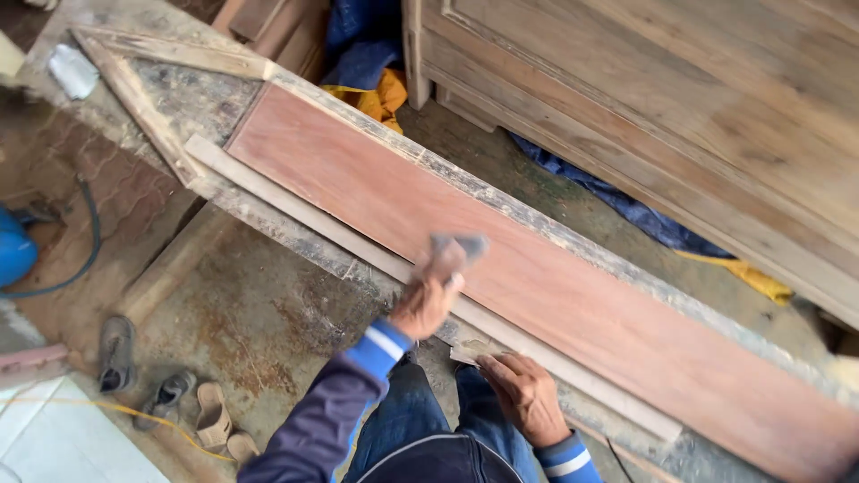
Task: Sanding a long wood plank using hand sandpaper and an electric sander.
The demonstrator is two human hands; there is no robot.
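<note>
Reddish board point(555, 295) lies flat along a worn workbench point(179, 98), a pale wooden strip point(295, 210) beside its near edge.

Left hand point(428, 300) clutches a grey sanding pad point(455, 248) pressed on the board; right hand point(526, 396) rests fingers-spread at the bench edge, gripping nothing. Sandals point(213, 416) sit on the floor.

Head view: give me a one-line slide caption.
Left hand presses a grey pad on a long reddish board; right hand rests at the workbench edge.
</note>
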